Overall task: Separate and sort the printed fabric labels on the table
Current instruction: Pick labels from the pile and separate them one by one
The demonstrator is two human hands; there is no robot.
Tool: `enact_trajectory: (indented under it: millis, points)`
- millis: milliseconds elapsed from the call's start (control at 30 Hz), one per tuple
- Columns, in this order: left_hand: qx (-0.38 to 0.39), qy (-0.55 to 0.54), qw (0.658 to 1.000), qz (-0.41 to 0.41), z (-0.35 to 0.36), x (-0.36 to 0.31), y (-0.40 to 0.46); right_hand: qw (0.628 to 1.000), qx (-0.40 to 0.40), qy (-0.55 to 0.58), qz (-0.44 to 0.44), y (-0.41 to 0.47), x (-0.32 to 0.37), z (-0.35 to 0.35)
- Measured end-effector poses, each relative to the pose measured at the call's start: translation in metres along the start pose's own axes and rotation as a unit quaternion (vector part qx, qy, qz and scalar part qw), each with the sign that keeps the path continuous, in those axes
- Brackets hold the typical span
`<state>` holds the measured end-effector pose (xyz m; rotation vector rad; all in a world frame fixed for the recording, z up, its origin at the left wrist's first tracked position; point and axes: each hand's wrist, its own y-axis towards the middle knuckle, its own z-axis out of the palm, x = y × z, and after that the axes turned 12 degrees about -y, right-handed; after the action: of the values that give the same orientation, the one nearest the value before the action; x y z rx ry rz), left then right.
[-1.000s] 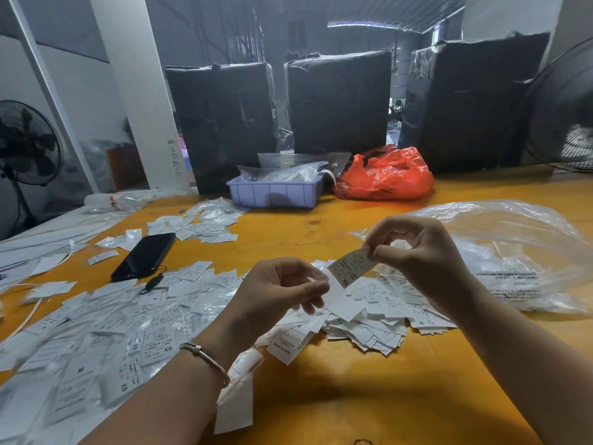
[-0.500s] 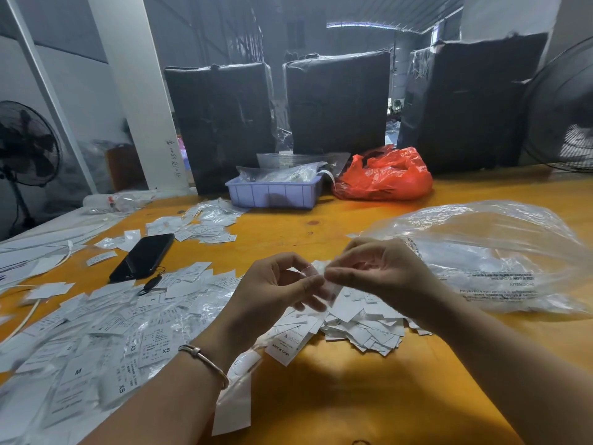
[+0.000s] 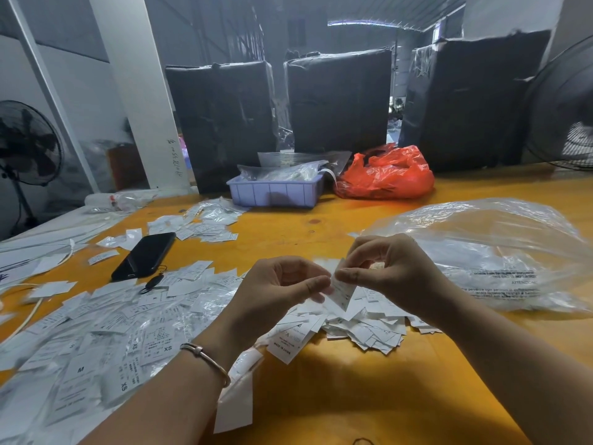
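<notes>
Pinching one small white label (image 3: 342, 289) between both thumbs and forefingers, I am holding it just above the loose heap of labels (image 3: 362, 329) on the yellow table (image 3: 353, 396); my left hand (image 3: 272, 293) is gripping its left edge and my right hand (image 3: 388, 271) its upper corner, the two nearly touching. It is looking featherlight, thin and limp, probably clinging to its neighbours, so I am judging that fingertip grips on opposite edges suit it best for peeling.
</notes>
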<state>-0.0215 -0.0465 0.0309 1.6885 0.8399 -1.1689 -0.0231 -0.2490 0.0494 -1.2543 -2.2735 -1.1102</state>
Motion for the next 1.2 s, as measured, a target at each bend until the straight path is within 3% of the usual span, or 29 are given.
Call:
enact_trajectory:
  millis: [67,167,300,433,733,933,1200]
  points:
    - [-0.003,0.004,1.0,0.007,0.0,0.0,0.0,1.0,-0.012,-0.016,-0.01,0.0,0.002,-0.001]
    - [-0.022,0.0,1.0,0.006,0.0,0.001,0.0,0.992,-0.119,-0.042,-0.023,0.001,0.004,-0.004]
    - [-0.02,0.005,1.0,0.006,-0.001,0.001,0.0,0.977,-0.21,0.025,-0.027,-0.002,0.013,-0.01]
    - [-0.013,0.007,1.0,0.004,0.0,0.001,0.0,0.98,-0.181,0.065,-0.056,-0.004,0.018,-0.012]
    - [-0.001,-0.006,1.0,0.002,-0.001,0.0,-0.001,0.988,-0.142,0.033,-0.051,-0.003,0.014,-0.017]
    - [0.009,-0.017,1.0,-0.003,-0.003,0.0,-0.002,0.972,-0.129,0.195,-0.031,-0.003,0.011,-0.023]
    - [0.016,-0.018,1.0,-0.009,-0.002,-0.001,-0.002,0.989,-0.112,0.084,-0.054,-0.002,0.012,-0.019]
